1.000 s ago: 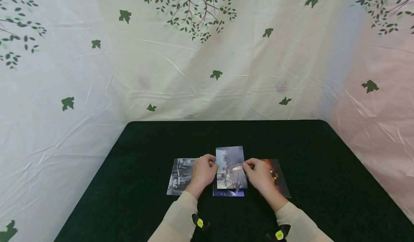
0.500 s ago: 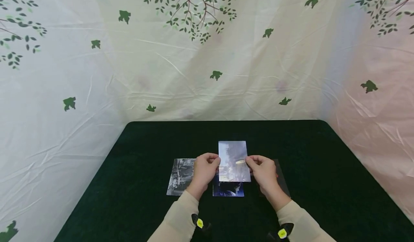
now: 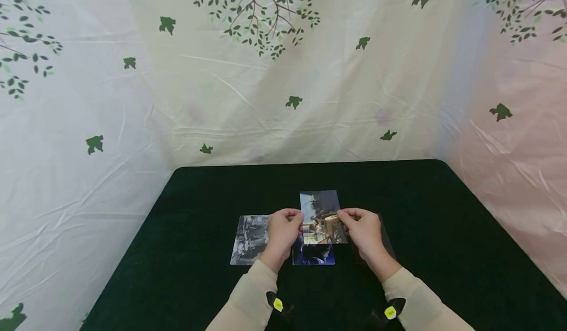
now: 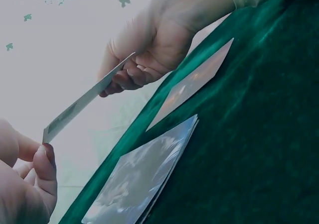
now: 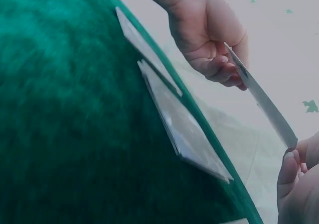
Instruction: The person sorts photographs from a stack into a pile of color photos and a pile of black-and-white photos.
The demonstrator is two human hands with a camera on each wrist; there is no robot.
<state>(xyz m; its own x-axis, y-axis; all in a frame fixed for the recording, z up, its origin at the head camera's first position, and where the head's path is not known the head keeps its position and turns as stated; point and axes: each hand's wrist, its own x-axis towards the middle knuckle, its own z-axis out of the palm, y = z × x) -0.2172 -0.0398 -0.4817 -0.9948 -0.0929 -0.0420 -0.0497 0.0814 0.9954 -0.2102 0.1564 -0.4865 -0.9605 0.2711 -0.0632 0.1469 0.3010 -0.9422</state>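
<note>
In the head view, my left hand (image 3: pixel 283 232) pinches the left edge of a picture card (image 3: pixel 320 210) showing figures under a dark sky. At its right edge, my right hand (image 3: pixel 365 235) pinches it between thumb and fingers. Both wrist views show the card (image 4: pixel 87 99) tilted and raised off the table. Below it lies a small stack of cards (image 4: pixel 144 174) with a blue picture (image 3: pixel 313 256) on top, partly covered in the head view. A grey picture card (image 3: pixel 247 242) lies left of it, overlapped by my left hand. A dark card (image 3: pixel 388 242) is mostly hidden behind my right hand.
The cards lie on a dark green cloth-covered table (image 3: pixel 212 188). Its far edge meets a pale hanging cloth (image 3: pixel 248 105) printed with leaves and birds. Each forearm wears a black wrist strap, such as the one on the left sleeve (image 3: pixel 271 299).
Both hands have lifted the card up and away from the stack, slightly right, uncovering more of the blue picture. The card's tilt has changed: glare washed it out half a second ago.
</note>
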